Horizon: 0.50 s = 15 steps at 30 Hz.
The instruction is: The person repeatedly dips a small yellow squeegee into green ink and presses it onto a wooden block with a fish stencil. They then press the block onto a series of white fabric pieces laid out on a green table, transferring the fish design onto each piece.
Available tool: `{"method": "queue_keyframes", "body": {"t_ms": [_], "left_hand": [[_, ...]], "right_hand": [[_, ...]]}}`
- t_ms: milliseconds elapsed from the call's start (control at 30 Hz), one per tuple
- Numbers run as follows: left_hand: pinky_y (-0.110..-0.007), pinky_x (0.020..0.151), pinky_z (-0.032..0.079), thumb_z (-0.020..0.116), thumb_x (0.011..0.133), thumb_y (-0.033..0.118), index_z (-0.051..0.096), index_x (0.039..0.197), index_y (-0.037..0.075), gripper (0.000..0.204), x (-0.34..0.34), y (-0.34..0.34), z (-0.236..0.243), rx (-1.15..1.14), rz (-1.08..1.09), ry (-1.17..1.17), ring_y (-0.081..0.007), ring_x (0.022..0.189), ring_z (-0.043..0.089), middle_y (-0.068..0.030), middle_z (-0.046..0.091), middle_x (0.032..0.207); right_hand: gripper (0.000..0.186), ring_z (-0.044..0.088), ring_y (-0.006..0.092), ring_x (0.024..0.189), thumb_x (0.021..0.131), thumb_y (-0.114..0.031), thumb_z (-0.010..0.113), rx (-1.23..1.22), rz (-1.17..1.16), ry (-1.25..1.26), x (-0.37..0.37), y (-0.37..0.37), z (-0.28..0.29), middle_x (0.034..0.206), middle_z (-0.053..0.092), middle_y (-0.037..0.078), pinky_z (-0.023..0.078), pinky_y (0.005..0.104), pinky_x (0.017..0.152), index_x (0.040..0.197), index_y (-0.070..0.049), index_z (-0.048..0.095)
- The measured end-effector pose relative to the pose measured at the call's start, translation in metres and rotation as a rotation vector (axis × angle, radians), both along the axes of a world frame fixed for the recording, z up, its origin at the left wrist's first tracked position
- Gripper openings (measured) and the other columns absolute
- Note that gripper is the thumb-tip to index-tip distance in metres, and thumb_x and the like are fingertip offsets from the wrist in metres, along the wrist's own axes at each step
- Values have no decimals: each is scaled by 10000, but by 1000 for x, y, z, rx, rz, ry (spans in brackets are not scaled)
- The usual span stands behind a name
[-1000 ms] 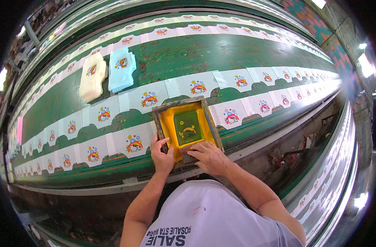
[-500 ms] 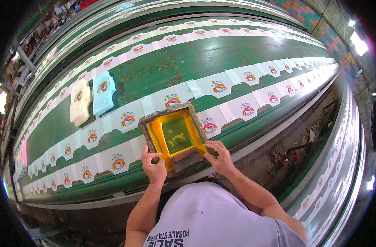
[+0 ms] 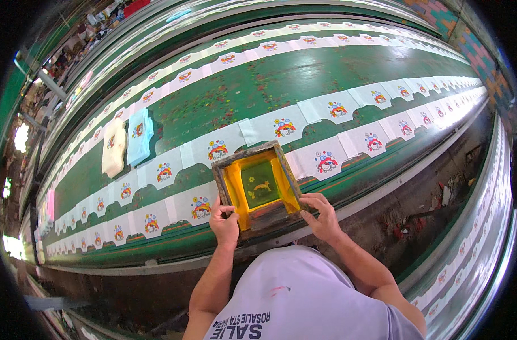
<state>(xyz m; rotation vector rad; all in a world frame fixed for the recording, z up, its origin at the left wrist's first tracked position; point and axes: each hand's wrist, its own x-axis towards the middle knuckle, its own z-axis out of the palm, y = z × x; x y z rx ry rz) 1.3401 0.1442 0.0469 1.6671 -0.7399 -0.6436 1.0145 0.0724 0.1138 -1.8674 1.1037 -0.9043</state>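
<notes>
My left hand (image 3: 224, 221) grips the left side of a square wooden screen-printing frame (image 3: 231, 157), and my right hand (image 3: 321, 218) holds its right side near the front corner. Inside the frame, yellow ink surrounds a dark green mesh (image 3: 258, 182) with a small pale motif; a dark stained strip lies along its near end. The frame rests over the nearest row of white fabric pieces (image 3: 326, 164), each bearing a colourful cartoon print. A second printed row (image 3: 284, 127) runs just behind it.
On the long green table (image 3: 213, 90) stand a cream stack (image 3: 112, 148) and a light blue stack (image 3: 138, 137) of cloth, with a pink stack (image 3: 49, 204) at far left. More printed rows run along the back and lower right. A tiled wall (image 3: 485, 68) is at right.
My right hand has moved from the frame's near edge to its right side. My left hand stays on the left side. The view has shifted slightly.
</notes>
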Motion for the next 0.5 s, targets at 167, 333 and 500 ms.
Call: {"method": "queue_keyframes", "body": {"t_ms": [167, 333, 500], "left_hand": [[-309, 997, 565, 751, 804, -97, 803, 1248, -42, 450, 6, -3, -9, -89, -34, -126, -131, 1012, 707, -156, 766, 1497], [-341, 1031, 558, 759, 806, -67, 794, 1066, -12, 268, 11, 2, -21, 76, -20, -24, -193, 1221, 722, -222, 636, 1695], [-337, 1050, 549, 772, 809, -52, 789, 1022, -7, 218, 10, -1, -18, 97, -15, -39, -183, 1244, 709, -220, 580, 1755]], "right_hand": [[431, 709, 400, 1303, 880, -24, 892, -304, 126, 32, 3, -4, 9, 1376, 749, 171, 572, 515, 1138, 1297, -46, 783], [471, 687, 370, 1335, 874, -140, 921, -445, 345, 148, 22, -1, 19, 1372, 722, 113, 553, 517, 1137, 1325, -111, 788], [450, 659, 347, 1354, 943, -154, 807, -517, 449, 300, 47, -11, 19, 1336, 723, 108, 512, 503, 1167, 1388, -104, 762]]}}
